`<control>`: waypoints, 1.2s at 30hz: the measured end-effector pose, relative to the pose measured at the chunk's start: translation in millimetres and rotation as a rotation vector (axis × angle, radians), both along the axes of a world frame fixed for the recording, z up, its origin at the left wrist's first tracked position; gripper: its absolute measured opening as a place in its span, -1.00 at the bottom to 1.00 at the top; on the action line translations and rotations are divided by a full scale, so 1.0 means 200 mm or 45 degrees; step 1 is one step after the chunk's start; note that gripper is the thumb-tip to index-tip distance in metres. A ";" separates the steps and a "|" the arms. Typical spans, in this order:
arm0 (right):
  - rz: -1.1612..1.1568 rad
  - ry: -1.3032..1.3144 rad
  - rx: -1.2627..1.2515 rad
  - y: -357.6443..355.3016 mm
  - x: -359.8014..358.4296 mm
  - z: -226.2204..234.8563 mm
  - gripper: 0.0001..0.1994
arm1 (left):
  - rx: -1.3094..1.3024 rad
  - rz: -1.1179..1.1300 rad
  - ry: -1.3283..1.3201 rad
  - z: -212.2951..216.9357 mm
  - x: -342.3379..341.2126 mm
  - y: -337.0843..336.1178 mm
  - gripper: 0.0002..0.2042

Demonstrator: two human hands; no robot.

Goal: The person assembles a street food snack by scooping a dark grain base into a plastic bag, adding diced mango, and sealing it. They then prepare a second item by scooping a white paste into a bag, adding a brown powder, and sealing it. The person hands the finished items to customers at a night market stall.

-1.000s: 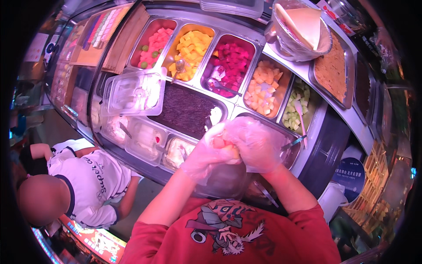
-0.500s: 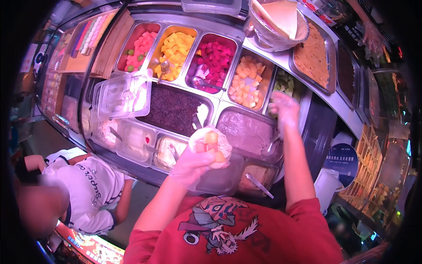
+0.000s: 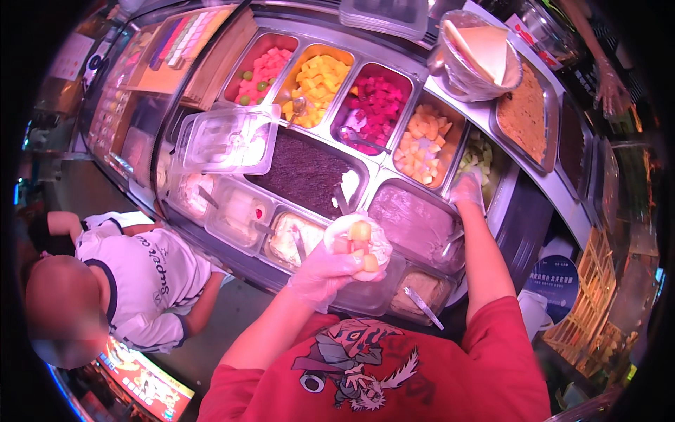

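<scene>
My left hand [image 3: 322,271], in a clear plastic glove, is closed round a soft white wrapper [image 3: 380,243] cupped open above the counter. Inside it lie orange-yellow fruit cubes [image 3: 361,231] and pinkish pieces. My gloved right hand [image 3: 465,188] reaches down into the pan of green fruit cubes [image 3: 478,151] at the right end of the fruit row. Its fingertips dip among the cubes, and whether they grip one is hidden. Next to that pan are pale orange melon cubes [image 3: 424,137]. A pan of purple paste [image 3: 415,214] lies between my hands.
Pans of dark red fruit [image 3: 380,105], yellow cubes [image 3: 320,79] and pink cubes [image 3: 271,65] line the back. Left of my hands are a dark purple pan [image 3: 302,165] and a clear lidded box [image 3: 228,144]. A wrapped bowl [image 3: 467,67] stands back right. A person [image 3: 144,274] stands at left.
My right hand has gone from hovering over the pans' edge down into the green cubes. My left hand still holds the filled wrapper. The whole view has shifted, with the counter now further right.
</scene>
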State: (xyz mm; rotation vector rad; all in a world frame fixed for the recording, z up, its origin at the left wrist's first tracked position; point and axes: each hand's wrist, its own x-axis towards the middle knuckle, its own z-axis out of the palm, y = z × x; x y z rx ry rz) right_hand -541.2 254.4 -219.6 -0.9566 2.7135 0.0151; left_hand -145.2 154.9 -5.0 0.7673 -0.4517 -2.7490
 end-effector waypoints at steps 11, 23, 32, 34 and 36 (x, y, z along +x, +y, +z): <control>0.011 -0.266 0.335 -0.04 -0.02 0.16 -0.73 | -0.066 0.032 0.059 -0.05 0.00 -0.06 -0.25; 0.343 -0.488 0.584 -0.09 -0.07 0.21 -0.61 | -0.067 -0.004 0.039 -0.03 -0.10 -0.07 -0.34; -0.123 -1.000 -0.099 0.10 -0.15 -0.07 -0.84 | 0.005 -0.026 0.134 -0.12 -0.18 -0.07 -0.26; -0.329 -1.045 -0.183 0.08 -0.08 0.07 -0.88 | -0.008 -0.032 0.129 -0.13 -0.18 -0.09 -0.27; -0.404 -1.120 -0.331 0.05 -0.08 0.08 -0.85 | -0.028 -0.028 0.112 -0.11 -0.20 -0.11 -0.29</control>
